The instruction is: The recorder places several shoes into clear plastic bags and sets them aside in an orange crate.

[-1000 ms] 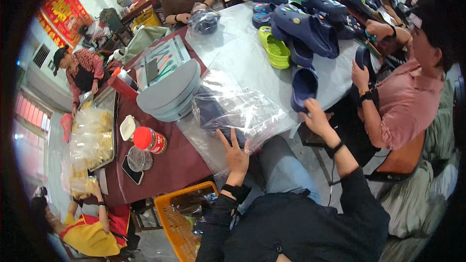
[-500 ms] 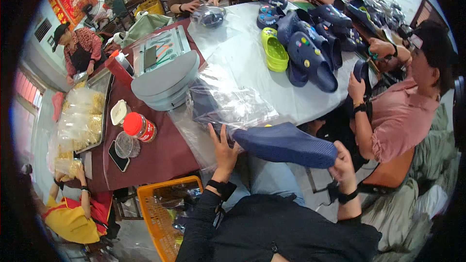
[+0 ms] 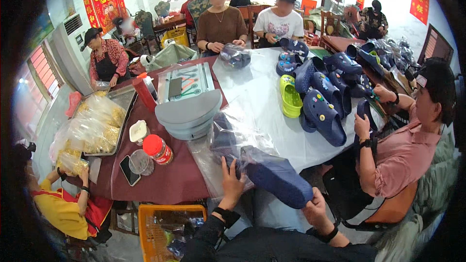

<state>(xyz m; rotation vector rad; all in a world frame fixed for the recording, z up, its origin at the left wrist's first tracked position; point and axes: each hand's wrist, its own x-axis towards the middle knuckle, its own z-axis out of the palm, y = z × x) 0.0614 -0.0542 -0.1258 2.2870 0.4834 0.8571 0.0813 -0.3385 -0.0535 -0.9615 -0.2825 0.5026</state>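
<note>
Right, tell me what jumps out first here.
At bottom centre, both hands, left hand and right hand, hold a dark blue clog in a clear plastic bag. Beyond it, a heap of blue clogs with one lime-green clog lies on the white table.

The clear plastic bag (image 3: pixel 228 140) veils the rear of the navy clog (image 3: pixel 276 177). The right hand (image 3: pixel 315 206) is partly hidden beneath its toe; the orange crate (image 3: pixel 160 228) is cut off below.
</note>
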